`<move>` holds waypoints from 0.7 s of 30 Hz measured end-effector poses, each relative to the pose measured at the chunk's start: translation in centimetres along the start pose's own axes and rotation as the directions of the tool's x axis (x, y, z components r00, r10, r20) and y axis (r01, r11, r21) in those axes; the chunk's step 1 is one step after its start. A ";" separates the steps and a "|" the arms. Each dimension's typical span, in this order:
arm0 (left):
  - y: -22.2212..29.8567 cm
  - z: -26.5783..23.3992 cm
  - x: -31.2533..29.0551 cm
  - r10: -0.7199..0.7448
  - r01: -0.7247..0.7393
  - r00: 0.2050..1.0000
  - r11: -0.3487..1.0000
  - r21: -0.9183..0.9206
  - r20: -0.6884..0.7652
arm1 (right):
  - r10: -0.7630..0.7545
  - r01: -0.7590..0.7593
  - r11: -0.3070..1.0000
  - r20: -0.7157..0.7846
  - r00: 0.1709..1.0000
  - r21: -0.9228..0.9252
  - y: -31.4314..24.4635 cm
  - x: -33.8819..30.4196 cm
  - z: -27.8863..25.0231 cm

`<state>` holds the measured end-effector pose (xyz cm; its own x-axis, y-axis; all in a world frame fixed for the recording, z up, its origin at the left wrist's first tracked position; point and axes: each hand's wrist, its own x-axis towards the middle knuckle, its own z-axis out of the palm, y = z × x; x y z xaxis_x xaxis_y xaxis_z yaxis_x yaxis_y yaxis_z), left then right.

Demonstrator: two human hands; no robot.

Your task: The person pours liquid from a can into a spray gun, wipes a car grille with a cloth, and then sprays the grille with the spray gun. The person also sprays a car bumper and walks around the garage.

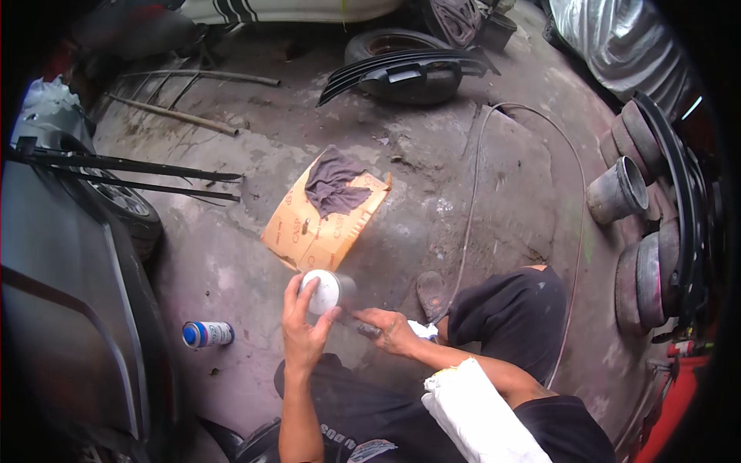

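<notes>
My left hand is closed around a round can with a white top, thumb on the near side and fingers over the far rim. The can is tilted so that its white end faces up at me, and its grey side shows at the right. Just right of it, my right hand is closed on a dark, narrow thing, blurred and too small to name. Beyond the can lies a flattened cardboard piece with a dark, crumpled cloth on it.
A small blue-and-white can stands left of my hands, near a dark car body panel. A thin hose loops over the floor at right. Beyond are a black grille, a grey bucket and stacked wheel rims.
</notes>
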<state>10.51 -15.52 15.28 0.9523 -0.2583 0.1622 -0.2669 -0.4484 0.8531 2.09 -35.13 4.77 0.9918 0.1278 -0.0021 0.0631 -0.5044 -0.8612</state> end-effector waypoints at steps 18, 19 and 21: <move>2.1 -0.9 -0.2 0.409 -0.309 0.896 0.853 0.420 -0.172 | -0.197 0.197 0.980 0.024 0.980 -0.029 -4.4 0.1 -0.7; 2.2 -1.2 -0.2 0.427 -0.321 0.888 0.841 0.435 -0.170 | -0.210 0.210 0.977 0.038 0.977 -0.022 -4.3 0.3 -0.6; 2.4 -1.6 -0.3 0.444 -0.334 0.876 0.839 0.429 -0.187 | -0.227 0.228 0.974 0.120 0.966 0.006 -4.2 0.9 -0.7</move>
<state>9.80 -15.09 18.05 0.7436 -0.2653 0.6138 -0.6052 -0.6573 0.4490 2.76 -33.49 8.73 0.9309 0.3406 0.1320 0.2866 -0.4568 -0.8421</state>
